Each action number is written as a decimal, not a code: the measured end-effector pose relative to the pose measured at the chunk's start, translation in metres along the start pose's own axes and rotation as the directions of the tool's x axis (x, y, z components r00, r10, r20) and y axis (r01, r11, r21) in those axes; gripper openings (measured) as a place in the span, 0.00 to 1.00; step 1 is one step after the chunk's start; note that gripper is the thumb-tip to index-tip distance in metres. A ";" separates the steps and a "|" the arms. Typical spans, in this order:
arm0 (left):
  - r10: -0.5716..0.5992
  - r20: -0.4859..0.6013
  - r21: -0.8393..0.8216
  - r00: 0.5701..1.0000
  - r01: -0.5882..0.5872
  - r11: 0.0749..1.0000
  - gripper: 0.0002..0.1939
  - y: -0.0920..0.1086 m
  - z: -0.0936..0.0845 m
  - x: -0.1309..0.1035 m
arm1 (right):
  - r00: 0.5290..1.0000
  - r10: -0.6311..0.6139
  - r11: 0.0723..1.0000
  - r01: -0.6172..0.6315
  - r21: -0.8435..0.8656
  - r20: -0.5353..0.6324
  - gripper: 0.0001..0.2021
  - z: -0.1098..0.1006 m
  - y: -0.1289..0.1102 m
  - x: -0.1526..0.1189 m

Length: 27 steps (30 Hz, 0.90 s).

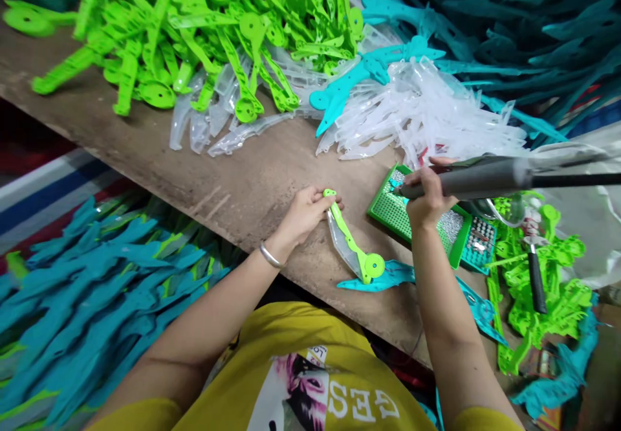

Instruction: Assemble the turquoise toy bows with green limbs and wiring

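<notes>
My left hand (310, 211), with a silver bangle at the wrist, pinches the upper end of a green plastic part (352, 240) that has a clear piece along its side. The part's round lower end lies over a blue part (392, 276) near the table edge. My right hand (429, 195) is wrapped round a dark power screwdriver (475, 178). Its tip is over a green tray (398, 214) of small metal screws. Some fingers of my right hand are hidden behind the tool.
A heap of green parts (218, 23) covers the table's back left, beside clear pieces (412, 107). Blue parts (97, 288) fill a sack at the lower left. At right are a small teal tray (479, 243), more green parts (548, 288) and a black-handled tool (536, 279).
</notes>
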<state>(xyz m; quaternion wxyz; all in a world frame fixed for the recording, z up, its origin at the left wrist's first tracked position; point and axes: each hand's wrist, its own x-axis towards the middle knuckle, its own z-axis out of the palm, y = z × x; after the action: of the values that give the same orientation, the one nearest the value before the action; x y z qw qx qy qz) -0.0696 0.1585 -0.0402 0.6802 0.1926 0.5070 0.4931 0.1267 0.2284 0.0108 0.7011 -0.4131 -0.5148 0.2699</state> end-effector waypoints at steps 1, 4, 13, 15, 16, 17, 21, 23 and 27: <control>0.000 0.000 0.000 1.000 0.000 1.000 0.11 0.000 0.000 0.000 | 1.000 -0.021 1.000 0.021 0.014 0.000 0.14 0.004 -0.009 -0.002; 0.010 0.008 -0.013 1.000 -0.010 1.000 0.11 -0.001 0.000 0.000 | 0.996 -0.039 0.998 0.035 0.056 0.075 0.14 0.024 -0.033 -0.014; 0.088 0.079 -0.060 0.993 -0.084 0.995 0.18 -0.009 -0.002 0.003 | 0.934 0.134 0.967 -0.196 0.161 0.330 0.16 0.082 -0.013 -0.051; 0.100 0.082 -0.057 0.992 -0.096 0.994 0.19 -0.010 -0.002 0.003 | 0.929 0.154 0.967 -0.212 0.142 0.336 0.17 0.085 -0.009 -0.054; 0.108 0.081 -0.057 0.991 -0.103 0.993 0.19 -0.010 -0.002 0.003 | 0.927 0.158 0.965 -0.217 0.144 0.340 0.17 0.086 -0.008 -0.054; 0.116 0.080 -0.058 0.990 -0.112 0.992 0.19 -0.010 -0.002 0.003 | 0.927 0.157 0.963 -0.221 0.156 0.341 0.17 0.087 -0.008 -0.055; 0.139 0.080 -0.050 0.987 -0.136 0.990 0.20 -0.011 -0.002 0.004 | 0.932 0.143 0.960 -0.213 0.183 0.334 0.18 0.086 -0.007 -0.056; 0.133 0.075 -0.036 0.988 -0.131 0.991 0.21 -0.011 -0.002 0.004 | 0.933 0.144 0.971 -0.198 0.136 0.331 0.19 0.084 -0.006 -0.056; 0.131 0.066 -0.019 0.989 -0.130 0.991 0.20 -0.011 -0.002 0.005 | 0.934 0.137 0.987 -0.158 0.037 0.330 0.20 0.082 -0.003 -0.056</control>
<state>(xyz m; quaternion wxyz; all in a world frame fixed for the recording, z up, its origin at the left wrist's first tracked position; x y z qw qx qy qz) -0.0664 0.1575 -0.0527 0.6646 0.2368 0.4666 0.5333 0.0309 0.2065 -0.0037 0.5964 -0.3780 -0.5826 0.4025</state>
